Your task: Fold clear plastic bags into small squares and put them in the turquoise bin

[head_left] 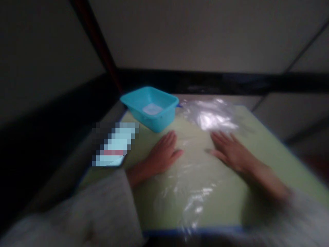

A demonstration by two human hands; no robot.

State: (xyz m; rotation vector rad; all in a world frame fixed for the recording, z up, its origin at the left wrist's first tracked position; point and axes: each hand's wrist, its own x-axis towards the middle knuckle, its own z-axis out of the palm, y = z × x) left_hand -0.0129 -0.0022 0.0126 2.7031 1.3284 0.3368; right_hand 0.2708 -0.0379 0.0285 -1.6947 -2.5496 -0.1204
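A clear plastic bag [195,178] lies spread over the yellow-green table top [259,144], its near end reaching the front edge. My left hand [164,152] rests flat along the left side of the plastic, fingers stretched forward and thumb pointing inward. On the other side, my right hand [231,151] is also laid out with fingers extended and thumb turned inward, slightly blurred. Neither hand grips anything. Beyond the right hand sits a shiny heap of clear plastic [210,115], crumpled and bright with reflections.
A turquoise plastic basin [159,120] stands at the back left, with a whitish flat piece [152,109] inside it. A lit, pixelated phone-like screen [117,145] lies at the left edge. Walls [200,37] close off the far side.
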